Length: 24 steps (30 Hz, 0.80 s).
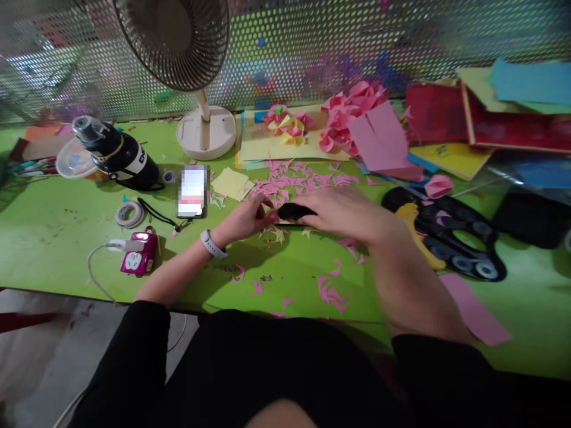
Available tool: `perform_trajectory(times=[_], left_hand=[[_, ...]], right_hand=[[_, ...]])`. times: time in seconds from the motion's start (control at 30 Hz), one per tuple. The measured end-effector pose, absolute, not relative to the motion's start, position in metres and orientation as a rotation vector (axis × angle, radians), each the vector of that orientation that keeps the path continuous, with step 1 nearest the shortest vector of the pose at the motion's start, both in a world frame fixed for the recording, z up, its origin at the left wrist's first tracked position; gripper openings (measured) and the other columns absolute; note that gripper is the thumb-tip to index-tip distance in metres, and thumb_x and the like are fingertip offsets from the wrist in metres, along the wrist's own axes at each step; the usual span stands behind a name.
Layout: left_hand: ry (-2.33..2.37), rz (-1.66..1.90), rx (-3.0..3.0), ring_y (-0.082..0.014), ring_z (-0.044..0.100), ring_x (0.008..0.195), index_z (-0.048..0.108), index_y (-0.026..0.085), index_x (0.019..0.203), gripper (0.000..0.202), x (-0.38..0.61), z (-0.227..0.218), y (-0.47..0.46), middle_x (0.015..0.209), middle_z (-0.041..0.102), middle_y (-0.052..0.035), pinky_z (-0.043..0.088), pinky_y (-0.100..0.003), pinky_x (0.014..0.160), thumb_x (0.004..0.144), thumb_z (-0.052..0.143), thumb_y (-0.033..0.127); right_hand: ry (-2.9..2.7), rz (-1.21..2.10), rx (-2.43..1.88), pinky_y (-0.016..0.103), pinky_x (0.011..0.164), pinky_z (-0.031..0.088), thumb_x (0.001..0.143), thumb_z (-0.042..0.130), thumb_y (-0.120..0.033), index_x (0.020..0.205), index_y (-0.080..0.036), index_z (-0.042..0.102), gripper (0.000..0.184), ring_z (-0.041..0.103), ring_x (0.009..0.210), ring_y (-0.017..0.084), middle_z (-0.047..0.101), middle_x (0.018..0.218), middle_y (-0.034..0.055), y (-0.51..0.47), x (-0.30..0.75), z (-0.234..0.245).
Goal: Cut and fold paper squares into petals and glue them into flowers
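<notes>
Both my hands meet over the middle of the green table (53, 238). My right hand (345, 214) is closed round a black-handled tool (295, 210), probably scissors; its blades are hidden. My left hand (245, 220), a white band on its wrist, pinches something small right beside the tool, too small to name. Pink paper scraps (294, 181) lie scattered just behind the hands, and a few more (331, 292) lie in front. Small yellow paper squares (231, 183) sit to the left of the scraps.
A desk fan (196, 71) stands at the back, with a black bottle (118, 156), a phone (193, 191), a tape roll (129, 214) and a pink power plug (139, 254) on the left. Folded pink paper flowers (352, 110), coloured paper stacks (491, 113) and a black-yellow object (450, 235) fill the right.
</notes>
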<state>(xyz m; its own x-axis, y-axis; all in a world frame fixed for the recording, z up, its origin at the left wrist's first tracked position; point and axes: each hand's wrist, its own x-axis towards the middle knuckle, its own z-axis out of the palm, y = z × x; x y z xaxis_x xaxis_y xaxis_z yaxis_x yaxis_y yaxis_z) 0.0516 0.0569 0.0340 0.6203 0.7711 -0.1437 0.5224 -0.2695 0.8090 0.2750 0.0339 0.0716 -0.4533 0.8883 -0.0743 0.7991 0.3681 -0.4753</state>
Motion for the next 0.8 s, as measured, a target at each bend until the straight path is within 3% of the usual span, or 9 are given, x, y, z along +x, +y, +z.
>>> perform_trajectory(times=[0.1, 0.17, 0.3, 0.53, 0.63, 0.73, 0.8], left_hand=[[1.037, 0.416, 1.972, -0.0078, 0.054, 0.054, 0.058, 0.012, 0.110, 0.027, 0.042, 0.044, 0.065, 0.070, 0.066, -0.0015, 0.038, -0.021, 0.053, 0.093, 0.061, 0.033], [1.035, 0.449, 1.984, -0.0072, 0.052, 0.055, 0.062, 0.013, 0.099, 0.020, 0.036, 0.048, 0.073, 0.068, 0.063, -0.0008, 0.037, -0.021, 0.052, 0.090, 0.064, 0.032], [0.993, 0.463, 1.842, -0.0065, 0.053, 0.058, 0.063, 0.013, 0.081, 0.021, 0.025, 0.050, 0.087, 0.068, 0.061, -0.0013, 0.042, -0.020, 0.054, 0.088, 0.066, 0.032], [0.963, 0.483, 1.433, -0.0154, 0.072, 0.082, 0.059, 0.013, 0.089, 0.028, 0.014, 0.049, 0.098, 0.090, 0.072, -0.0076, 0.056, -0.023, 0.064, 0.081, 0.075, 0.034], [0.909, 0.492, 1.359, -0.0157, 0.073, 0.080, 0.059, 0.013, 0.095, 0.032, 0.015, 0.046, 0.098, 0.090, 0.073, -0.0082, 0.059, -0.024, 0.065, 0.079, 0.077, 0.034], [0.893, 0.525, 1.359, -0.0128, 0.071, 0.075, 0.062, 0.011, 0.094, 0.029, 0.018, 0.045, 0.096, 0.085, 0.073, -0.0070, 0.059, -0.023, 0.066, 0.081, 0.076, 0.033], [0.879, 0.564, 1.359, -0.0108, 0.070, 0.073, 0.063, 0.011, 0.092, 0.027, 0.021, 0.047, 0.093, 0.083, 0.072, -0.0061, 0.058, -0.021, 0.066, 0.082, 0.075, 0.033]], right_hand=[[-2.410, 0.495, -1.647, 0.036, 0.066, 0.038, 0.082, 0.067, -0.027, 0.095, -0.027, 0.073, 0.014, 0.062, 0.073, 0.027, 0.071, 0.080, 0.0068, 0.035, 0.289, 0.078], [-2.342, 0.376, -1.713, 0.038, 0.068, 0.040, 0.085, 0.066, -0.030, 0.105, -0.027, 0.071, 0.021, 0.064, 0.081, 0.031, 0.073, 0.090, 0.0090, 0.040, 0.299, 0.079], [-2.275, 0.226, -1.908, 0.042, 0.073, 0.044, 0.086, 0.065, -0.027, 0.104, -0.024, 0.070, 0.020, 0.065, 0.089, 0.034, 0.073, 0.099, 0.0127, 0.057, 0.312, 0.068], [-2.272, 0.266, -2.160, 0.045, 0.076, 0.050, 0.088, 0.064, -0.025, 0.104, -0.022, 0.070, 0.018, 0.068, 0.091, 0.034, 0.074, 0.094, 0.0125, 0.076, 0.312, 0.042], [-2.279, 0.232, -2.045, 0.050, 0.084, 0.051, 0.086, 0.066, -0.026, 0.110, -0.021, 0.070, 0.025, 0.066, 0.103, 0.036, 0.072, 0.109, 0.0147, 0.074, 0.309, 0.047], [-2.159, 0.407, -1.776, 0.052, 0.092, 0.052, 0.088, 0.064, -0.035, 0.121, -0.023, 0.068, 0.035, 0.063, 0.113, 0.034, 0.068, 0.125, 0.0127, 0.066, 0.299, 0.059], [-1.991, 0.738, -1.590, 0.047, 0.091, 0.055, 0.089, 0.063, -0.041, 0.125, -0.028, 0.066, 0.038, 0.067, 0.109, 0.028, 0.069, 0.124, 0.0079, 0.059, 0.287, 0.065]])
